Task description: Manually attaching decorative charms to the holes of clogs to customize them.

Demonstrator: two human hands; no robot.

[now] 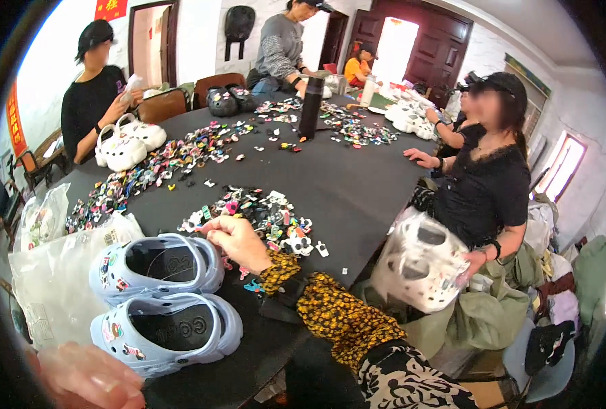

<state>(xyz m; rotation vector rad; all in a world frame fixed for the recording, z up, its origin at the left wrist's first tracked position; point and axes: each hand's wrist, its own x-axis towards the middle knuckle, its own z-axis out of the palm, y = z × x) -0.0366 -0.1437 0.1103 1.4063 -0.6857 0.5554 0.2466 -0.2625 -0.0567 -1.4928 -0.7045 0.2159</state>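
Two light-blue clogs, a near clog [166,334] and a far clog [156,266], lie side by side on the black tabletop, toes to the left, with small shoe charms on their uppers. My right hand [238,240] reaches past their heels to a heap of shoe charms [275,218]. Its thumb and fingertips are pressed together at the heap's left edge; whatever they pinch is too small to name. Low at the left, my left hand [88,378] is beside the near clog's toe, blurred, its fingers hard to make out.
Clear plastic bags [51,293] lie left of the clogs. A longer charm pile [173,160] stretches behind, near white clogs [129,143] and a black cylinder [310,109]. At right, a co-worker [487,170] holds a bagged white clog [418,262]. Other people sit or stand around the table.
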